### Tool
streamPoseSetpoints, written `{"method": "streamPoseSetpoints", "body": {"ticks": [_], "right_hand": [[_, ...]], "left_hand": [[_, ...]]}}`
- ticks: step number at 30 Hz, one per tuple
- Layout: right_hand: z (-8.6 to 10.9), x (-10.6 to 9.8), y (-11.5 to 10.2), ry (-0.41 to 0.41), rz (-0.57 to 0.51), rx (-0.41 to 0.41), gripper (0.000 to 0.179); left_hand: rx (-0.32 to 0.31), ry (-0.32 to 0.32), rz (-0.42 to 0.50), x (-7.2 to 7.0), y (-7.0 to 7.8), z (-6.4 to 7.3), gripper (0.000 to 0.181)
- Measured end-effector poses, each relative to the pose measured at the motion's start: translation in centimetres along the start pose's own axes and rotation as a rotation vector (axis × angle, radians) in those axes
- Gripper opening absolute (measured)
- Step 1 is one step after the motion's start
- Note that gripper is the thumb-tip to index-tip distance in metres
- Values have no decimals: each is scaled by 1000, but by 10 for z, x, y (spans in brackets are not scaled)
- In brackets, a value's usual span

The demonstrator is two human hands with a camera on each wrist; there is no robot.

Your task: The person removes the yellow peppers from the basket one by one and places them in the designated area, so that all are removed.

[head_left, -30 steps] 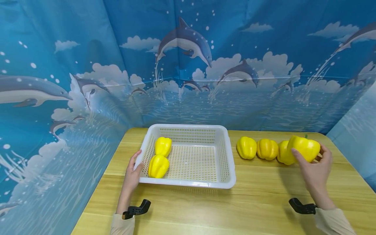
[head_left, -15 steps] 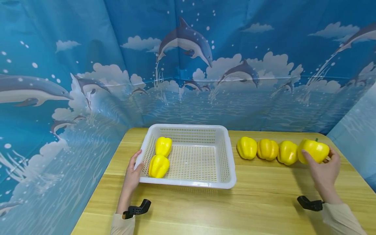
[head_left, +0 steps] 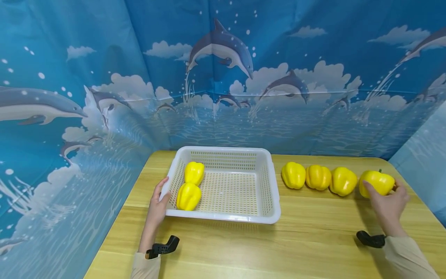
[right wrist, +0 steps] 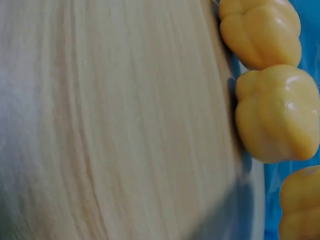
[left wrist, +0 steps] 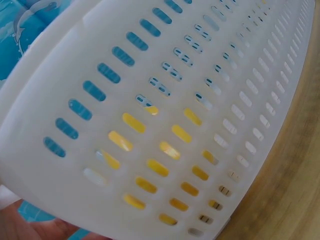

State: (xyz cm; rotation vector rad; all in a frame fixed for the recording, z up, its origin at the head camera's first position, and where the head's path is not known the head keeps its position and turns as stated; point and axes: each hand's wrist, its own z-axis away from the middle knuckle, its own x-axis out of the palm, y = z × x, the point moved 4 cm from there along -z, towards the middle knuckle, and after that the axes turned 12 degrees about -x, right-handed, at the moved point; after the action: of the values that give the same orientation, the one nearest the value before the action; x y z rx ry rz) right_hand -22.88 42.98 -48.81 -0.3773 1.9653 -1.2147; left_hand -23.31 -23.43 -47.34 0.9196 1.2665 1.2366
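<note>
My right hand (head_left: pixel 391 201) holds a yellow bell pepper (head_left: pixel 378 183) at the right end of a row, thumb on its near left side and fingers round its right; its green stem points up. Three more yellow bell peppers stand to its left: a near one (head_left: pixel 343 181), a deeper yellow one (head_left: pixel 318 177) and one (head_left: pixel 294 175) nearest the basket. With my left hand (head_left: pixel 158 205) I grip the left rim of a white slotted plastic basket (head_left: pixel 223 217). Inside its left end lie two yellow bell peppers, one (head_left: pixel 194 173) behind the other (head_left: pixel 188 197).
Everything stands on a wooden table (head_left: pixel 244 252), whose back edge meets a blue curtain (head_left: pixel 209 128) printed with dolphins. The basket's slotted side wall (left wrist: pixel 165 115) fills most of the left wrist view. Peppers (right wrist: pixel 277 112) line the right side of the right wrist view.
My right hand has carried its bell pepper rightward and down toward the table, uncovering the pepper beside it. The left hand and basket have stayed in place.
</note>
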Motion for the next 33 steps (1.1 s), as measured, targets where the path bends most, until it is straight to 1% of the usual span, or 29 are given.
{"method": "streamPoseSetpoints", "body": {"ticks": [4,8,12,18,24,33], "right_hand": [[-1,3,1,-25,19,18,89],[-3,6,3,-45,27,15,89],[-5,9,6,-63,13,22,89],[-6,11,9,-88,-36,62,91],[-9,15,10,-107,-46,91,91],[-14,19,15,-125,-44,89,92]], "left_hand": [[5,-11,13,1,2,1,51],[7,-20,14,2,3,3,52],[8,-19,5,1,2,3,52],[1,-5,4,0,1,0,51],[4,-2,4,1,1,1,51],[8,2,-8,1,1,0,51]]}}
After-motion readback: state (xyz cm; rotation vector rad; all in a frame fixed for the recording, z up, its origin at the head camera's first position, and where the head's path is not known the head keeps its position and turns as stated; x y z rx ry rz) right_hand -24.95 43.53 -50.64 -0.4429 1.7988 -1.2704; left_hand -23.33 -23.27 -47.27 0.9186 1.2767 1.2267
